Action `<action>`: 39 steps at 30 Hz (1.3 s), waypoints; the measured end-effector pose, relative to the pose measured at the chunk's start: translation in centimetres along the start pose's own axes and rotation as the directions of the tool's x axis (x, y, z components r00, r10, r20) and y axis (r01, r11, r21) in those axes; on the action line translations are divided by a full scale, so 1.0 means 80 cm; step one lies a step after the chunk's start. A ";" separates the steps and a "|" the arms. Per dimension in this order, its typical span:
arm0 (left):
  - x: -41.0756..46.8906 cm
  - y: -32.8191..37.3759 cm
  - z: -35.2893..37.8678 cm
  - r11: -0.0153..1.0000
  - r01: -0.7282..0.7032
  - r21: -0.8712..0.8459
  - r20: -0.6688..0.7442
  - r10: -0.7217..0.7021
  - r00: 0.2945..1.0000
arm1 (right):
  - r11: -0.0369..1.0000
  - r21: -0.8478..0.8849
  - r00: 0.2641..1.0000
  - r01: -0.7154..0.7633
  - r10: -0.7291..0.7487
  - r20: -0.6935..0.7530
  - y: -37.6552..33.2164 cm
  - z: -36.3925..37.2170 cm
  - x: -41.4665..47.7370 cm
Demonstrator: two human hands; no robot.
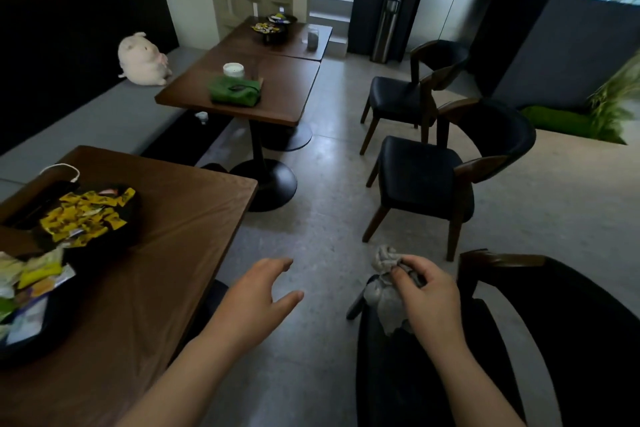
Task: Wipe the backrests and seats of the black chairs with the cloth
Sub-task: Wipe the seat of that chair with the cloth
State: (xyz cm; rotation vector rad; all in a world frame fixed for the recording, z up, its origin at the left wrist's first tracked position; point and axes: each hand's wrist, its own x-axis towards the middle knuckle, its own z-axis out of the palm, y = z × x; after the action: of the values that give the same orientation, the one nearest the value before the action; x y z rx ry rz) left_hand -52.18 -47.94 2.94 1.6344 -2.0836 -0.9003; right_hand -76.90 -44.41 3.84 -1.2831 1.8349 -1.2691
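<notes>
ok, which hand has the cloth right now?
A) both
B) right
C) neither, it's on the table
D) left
B: the right hand pinches the grey cloth over the nearest black chair, while the left hand is open and holds nothing.

Near table, brown wood: a dark tray heaped with yellow packets, a second tray of mixed wrappers at the left edge, and what may be a face mask at the far edge, though it's too dim to be sure. The middle table holds a green pouch, with a white jar just behind it. The far table butts against the middle one and has dark bowls of sweets and a glass jar. A plush pig sits on the grey bench. On the pale floor stand the nearest chair, middle chair and far chair.
</notes>
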 end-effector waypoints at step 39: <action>0.454 0.176 0.138 0.817 -0.576 0.010 0.645 0.435 0.628 | 0.816 0.040 0.615 -0.577 0.467 -0.636 0.094 -0.079 0.218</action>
State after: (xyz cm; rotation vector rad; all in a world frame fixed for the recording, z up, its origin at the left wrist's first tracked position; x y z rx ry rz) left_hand -79.47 -77.74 0.03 0.7297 -2.9713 -1.1225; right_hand -91.81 -57.36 0.66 -0.2829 2.5761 -1.2854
